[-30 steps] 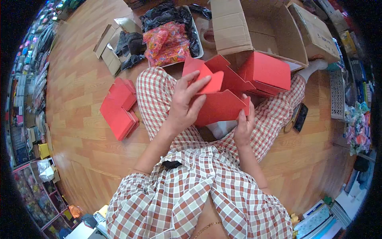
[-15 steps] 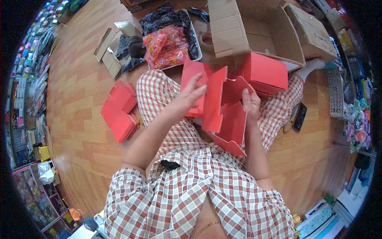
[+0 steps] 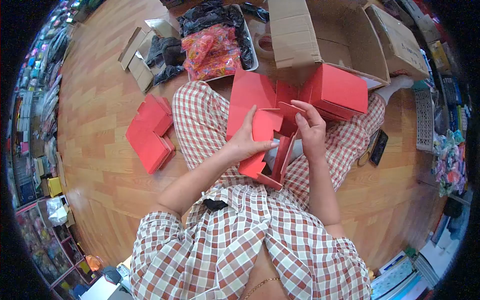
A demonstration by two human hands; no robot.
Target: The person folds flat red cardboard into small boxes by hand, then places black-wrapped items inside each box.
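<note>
A partly folded red cardboard box (image 3: 264, 127) is between my hands above my lap, its flaps standing up and its middle open. My left hand (image 3: 245, 142) grips its left panel, thumb over the near part and fingers along the outer side. My right hand (image 3: 312, 131) pinches a flap on the right side between thumb and fingers. Just beyond, a large red box panel (image 3: 250, 97) leans by my left knee. A closed-up red box (image 3: 340, 92) sits at my right shin. Flat folded red boxes (image 3: 149, 134) lie stacked on the floor to the left.
A large open carton (image 3: 345, 42) stands ahead, beside a closed carton (image 3: 397, 42). A white tray (image 3: 252, 55) holds black bags and colourful plastic packets (image 3: 212, 52). Tape, scissors and a phone (image 3: 378, 147) lie on the floor. Loaded shelves line both sides.
My left hand has come right and down onto the box and taken hold of it. The held box has turned and folded inward, its opening now narrower. My right hand stays at the flap.
</note>
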